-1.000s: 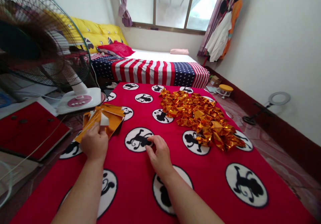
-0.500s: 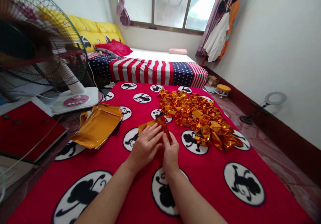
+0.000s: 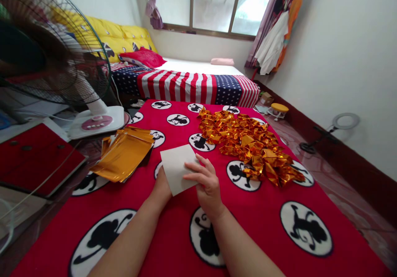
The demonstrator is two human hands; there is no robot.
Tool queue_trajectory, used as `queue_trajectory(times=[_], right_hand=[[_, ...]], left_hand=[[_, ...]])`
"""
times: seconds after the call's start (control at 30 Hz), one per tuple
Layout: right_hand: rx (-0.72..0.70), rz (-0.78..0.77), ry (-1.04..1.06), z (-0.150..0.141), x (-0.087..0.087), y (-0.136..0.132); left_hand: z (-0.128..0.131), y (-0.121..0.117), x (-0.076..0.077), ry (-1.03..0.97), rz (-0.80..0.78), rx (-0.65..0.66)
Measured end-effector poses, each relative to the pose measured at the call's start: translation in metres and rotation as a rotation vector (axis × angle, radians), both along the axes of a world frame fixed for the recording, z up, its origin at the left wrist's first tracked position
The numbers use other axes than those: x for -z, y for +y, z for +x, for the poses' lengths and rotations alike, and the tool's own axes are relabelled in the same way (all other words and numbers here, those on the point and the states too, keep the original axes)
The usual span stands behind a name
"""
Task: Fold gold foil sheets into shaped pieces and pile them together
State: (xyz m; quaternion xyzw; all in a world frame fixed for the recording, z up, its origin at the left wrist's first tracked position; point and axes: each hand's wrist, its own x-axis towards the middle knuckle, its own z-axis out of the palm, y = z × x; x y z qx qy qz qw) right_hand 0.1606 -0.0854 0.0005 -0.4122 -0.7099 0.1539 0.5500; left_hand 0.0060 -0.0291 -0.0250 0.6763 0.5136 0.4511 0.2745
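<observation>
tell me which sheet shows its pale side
The sheet between the left hand and right hand; its pale face shows, whereas the stack's top sheet shows gold.

Two hands (image 3: 210, 188), one pale sheet (image 3: 175, 167), one stack of gold sheets (image 3: 124, 155) and one heap of folded gold pieces (image 3: 246, 139), too crowded to count; one fan (image 3: 98, 121), one bed (image 3: 189, 87), one stool (image 3: 279, 107), two curtains (image 3: 153, 8).

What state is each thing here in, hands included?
Square pale paper sheet, held flat
Bare left hand, mostly hidden behind it
Bare right hand, touching its front
Rectangular gold foil sheets, unevenly stacked
Shiny gold foil pieces, folded, clustered
Round white-based fan, blurred, apparently spinning
Purple left curtain, tied back
</observation>
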Motion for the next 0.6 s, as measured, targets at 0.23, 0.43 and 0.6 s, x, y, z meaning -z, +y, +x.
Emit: queue_trajectory(times=[0.23,0.43,0.6], right_hand=[[0.213,0.001,-0.155,0.006,0.005,0.002],[0.168,-0.098,-0.079,0.001,0.009,0.002],[0.129,-0.211,0.222,0.005,0.015,0.006]], left_hand=[[-0.024,0.006,-0.007,-0.004,-0.031,-0.123],[-0.018,-0.003,-0.011,0.264,0.191,0.220],[-0.019,0.000,-0.009,0.205,0.151,0.301]])
